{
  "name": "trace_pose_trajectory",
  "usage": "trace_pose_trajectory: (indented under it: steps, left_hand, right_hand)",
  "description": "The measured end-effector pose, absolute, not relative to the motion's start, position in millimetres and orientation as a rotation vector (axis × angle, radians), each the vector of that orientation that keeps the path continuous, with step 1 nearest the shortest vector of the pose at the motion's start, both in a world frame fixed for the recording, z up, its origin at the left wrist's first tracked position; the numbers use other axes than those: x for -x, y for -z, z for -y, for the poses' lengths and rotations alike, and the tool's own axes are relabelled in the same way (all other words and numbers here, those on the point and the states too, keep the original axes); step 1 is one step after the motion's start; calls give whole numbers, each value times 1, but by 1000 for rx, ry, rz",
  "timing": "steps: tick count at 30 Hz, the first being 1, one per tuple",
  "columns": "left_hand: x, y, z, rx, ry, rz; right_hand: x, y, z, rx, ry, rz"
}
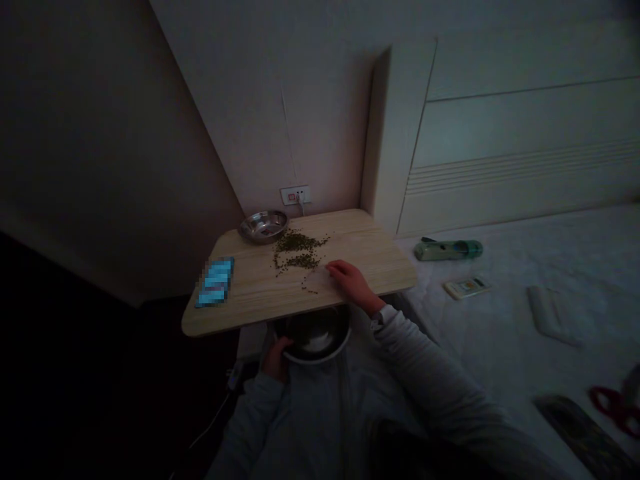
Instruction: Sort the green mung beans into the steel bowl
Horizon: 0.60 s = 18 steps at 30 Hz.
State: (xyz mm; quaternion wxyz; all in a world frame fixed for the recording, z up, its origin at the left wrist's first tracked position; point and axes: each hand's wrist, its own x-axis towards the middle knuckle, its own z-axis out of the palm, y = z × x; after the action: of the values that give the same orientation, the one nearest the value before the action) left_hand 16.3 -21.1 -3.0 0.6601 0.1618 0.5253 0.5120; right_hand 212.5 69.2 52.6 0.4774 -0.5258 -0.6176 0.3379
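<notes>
My left hand [276, 360] grips the rim of a metal bowl [316, 343], thumb over its left edge. The bowl is just below the near edge of the small wooden table [260, 293], which hides its far side. My right hand [353, 285] is over the tabletop with fingers drawn together; whatever they hold, if anything, cannot be made out. Left of those fingertips, a few reddish-brown grains [310, 291] lie in a loose curve. Beyond them, small green beans [300, 243], like mung beans, are spread in a loose pile.
A shallow steel bowl [264, 227] stands at the table's back left, a lit phone [216, 283] at its left. On the bed to the right lie a green bottle [449, 250], another phone [467, 287], a white folded item [550, 313] and red-handled scissors [616, 408]. A wall socket [296, 195] is behind.
</notes>
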Motion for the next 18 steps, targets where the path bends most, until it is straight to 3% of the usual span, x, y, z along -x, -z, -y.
trace_pose_trajectory:
  steps: [7,18]
  left_hand:
    - [-17,4,20,-310,-1065,-1188]
    - [-12,10,19,-348,-1088,-1196]
  right_hand:
    - [-218,-54,-66,1433,-658,1569]
    - [-222,-50,-62,1434,-661,1663]
